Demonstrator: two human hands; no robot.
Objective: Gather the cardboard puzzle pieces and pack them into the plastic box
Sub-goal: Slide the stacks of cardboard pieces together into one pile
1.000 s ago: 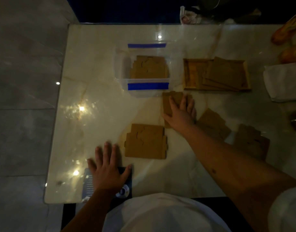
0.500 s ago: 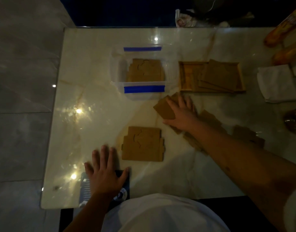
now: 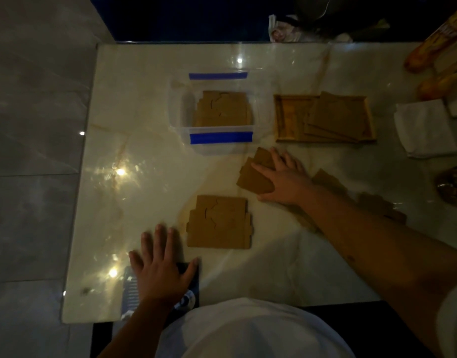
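The right hand [image 3: 281,177] lies flat on some cardboard pieces [image 3: 253,177] — it has slid them toward the plastic box [image 3: 178,109]; the left hand [image 3: 161,267] rests open on the tabletop [image 3: 144,112].

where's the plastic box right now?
Head view: the plastic box sits on the table's far middle, left of the wooden tray, with cardboard pieces already inside. The right hand is just in front of it, to its right.

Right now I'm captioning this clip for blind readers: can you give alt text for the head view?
The right hand lies flat on loose cardboard puzzle pieces on a dim marble table, just in front of a clear plastic box already holding pieces. The left hand rests flat near the table's front edge, beside another pile.
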